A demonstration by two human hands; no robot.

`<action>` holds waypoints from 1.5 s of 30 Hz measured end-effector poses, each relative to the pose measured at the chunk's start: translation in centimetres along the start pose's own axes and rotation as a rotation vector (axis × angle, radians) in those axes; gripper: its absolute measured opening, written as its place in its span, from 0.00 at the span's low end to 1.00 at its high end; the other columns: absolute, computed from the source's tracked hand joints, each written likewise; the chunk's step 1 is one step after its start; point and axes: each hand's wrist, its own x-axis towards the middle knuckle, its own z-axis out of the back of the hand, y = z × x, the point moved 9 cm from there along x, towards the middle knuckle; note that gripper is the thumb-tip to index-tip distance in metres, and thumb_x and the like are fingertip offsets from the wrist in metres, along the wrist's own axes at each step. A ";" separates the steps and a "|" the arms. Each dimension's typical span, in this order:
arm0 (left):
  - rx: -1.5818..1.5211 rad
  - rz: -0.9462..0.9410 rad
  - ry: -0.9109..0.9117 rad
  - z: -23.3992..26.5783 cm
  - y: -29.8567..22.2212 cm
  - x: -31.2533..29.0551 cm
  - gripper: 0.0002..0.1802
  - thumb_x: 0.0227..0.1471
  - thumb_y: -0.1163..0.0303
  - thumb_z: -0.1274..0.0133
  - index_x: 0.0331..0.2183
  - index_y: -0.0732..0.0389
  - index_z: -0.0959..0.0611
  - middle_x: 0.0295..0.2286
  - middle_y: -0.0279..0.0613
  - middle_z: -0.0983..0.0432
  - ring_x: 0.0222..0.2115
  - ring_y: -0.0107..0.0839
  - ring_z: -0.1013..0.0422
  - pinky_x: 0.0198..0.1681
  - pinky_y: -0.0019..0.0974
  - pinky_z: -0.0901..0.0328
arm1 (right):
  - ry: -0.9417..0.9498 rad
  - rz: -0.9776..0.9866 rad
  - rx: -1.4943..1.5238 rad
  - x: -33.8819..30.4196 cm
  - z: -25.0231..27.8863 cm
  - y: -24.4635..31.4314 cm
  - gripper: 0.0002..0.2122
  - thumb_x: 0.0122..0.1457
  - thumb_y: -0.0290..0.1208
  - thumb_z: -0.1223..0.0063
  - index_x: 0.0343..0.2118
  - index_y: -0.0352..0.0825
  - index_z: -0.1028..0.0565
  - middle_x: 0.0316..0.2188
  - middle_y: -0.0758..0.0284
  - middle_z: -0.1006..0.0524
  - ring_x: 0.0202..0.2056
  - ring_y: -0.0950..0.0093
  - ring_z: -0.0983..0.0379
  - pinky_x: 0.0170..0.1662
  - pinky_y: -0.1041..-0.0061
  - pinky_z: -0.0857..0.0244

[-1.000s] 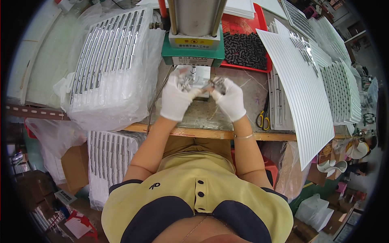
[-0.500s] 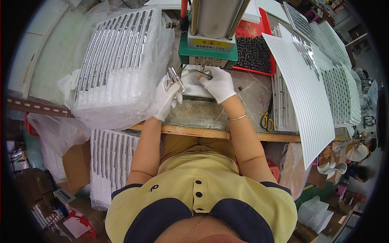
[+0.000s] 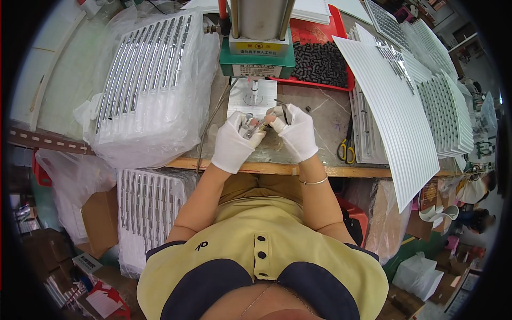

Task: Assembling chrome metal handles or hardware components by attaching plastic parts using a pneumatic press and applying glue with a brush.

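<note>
Overhead view of a seated person at a tabletop (image 3: 320, 114), described from left to right. At far left, a stack of white moulded trays (image 3: 152, 85) wrapped in clear plastic lies on the tabletop, its ribbed rows running away from the viewer; a second such stack (image 3: 146, 208) stands below the tabletop edge beside a cardboard box (image 3: 98, 221). The left hand (image 3: 234, 141), in a white glove, is closed on a small shiny metal part (image 3: 252, 128), gripped between thumb and fingers just in front of the press (image 3: 258, 32). The right hand (image 3: 296, 133), also gloved, touches the same part from the other side and pinches a thin dark tool (image 3: 284, 111) that points upward; the exact form of part and tool is too small to tell. Both hands meet near the front edge of the tabletop, directly below the white base plate (image 3: 250, 98) of the green-bodied press. Behind the press a red tray (image 3: 320, 58) holds many small black pieces. To the right of the hands, yellow-handled scissors (image 3: 346, 152) lie on the tabletop, just beside fanned stacks of white ribbed sheets (image 3: 394, 112), which extend to the far right.
</note>
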 end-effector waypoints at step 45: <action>1.190 0.536 -0.259 44.1 7.4 -0.4 0.25 0.43 0.57 0.48 0.38 0.67 0.23 0.33 0.59 0.25 0.37 0.55 0.31 0.41 0.44 0.37 | -0.261 -0.113 -1.217 1.3 13.1 -2.7 0.10 0.54 0.39 0.51 0.35 0.41 0.25 0.34 0.58 0.24 0.38 0.59 0.27 0.41 0.63 0.35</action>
